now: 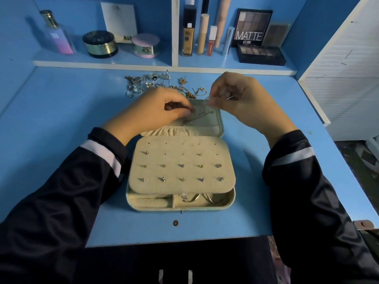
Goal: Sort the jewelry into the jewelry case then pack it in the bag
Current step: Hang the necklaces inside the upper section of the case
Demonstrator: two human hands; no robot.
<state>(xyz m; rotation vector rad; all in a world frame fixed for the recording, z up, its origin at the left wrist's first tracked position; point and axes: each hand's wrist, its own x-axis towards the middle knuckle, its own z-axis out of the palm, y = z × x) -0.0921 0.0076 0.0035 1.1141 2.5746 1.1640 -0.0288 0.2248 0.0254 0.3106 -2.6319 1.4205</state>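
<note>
Necklace chain (pixel 202 112) strung between both grips, over the open lid (pixel 213 119) of the jewelry case (pixel 180 209). Left hand (pixel 158 109) pinched shut on the lower run of chain, right hand (pixel 238 95) pinched shut on the upper end, likely at the clasp; too fine to confirm. Below the grips: stud panel (pixel 180 162) partly filled, ring and bangle tray showing under its near edge. Beyond the grips: unsorted jewelry pile (pixel 162 85), near the lid's far edge.

Step in hand, probably: hang or pocket the chain in the lid. Advice: keep light tension between the pinches, avoid slack loops, seat the clasp end first, then feed the rest down into the gathered pocket (pixel 174 131). Keep clear of the pile to avoid snagging.

Blue desk (pixel 61 111), smooth, mostly bare. Shelf (pixel 123 62) behind the pile with perfume bottle (pixel 58 35), jars, tubes, eyeshadow palette (pixel 253 27). No bag in view.
</note>
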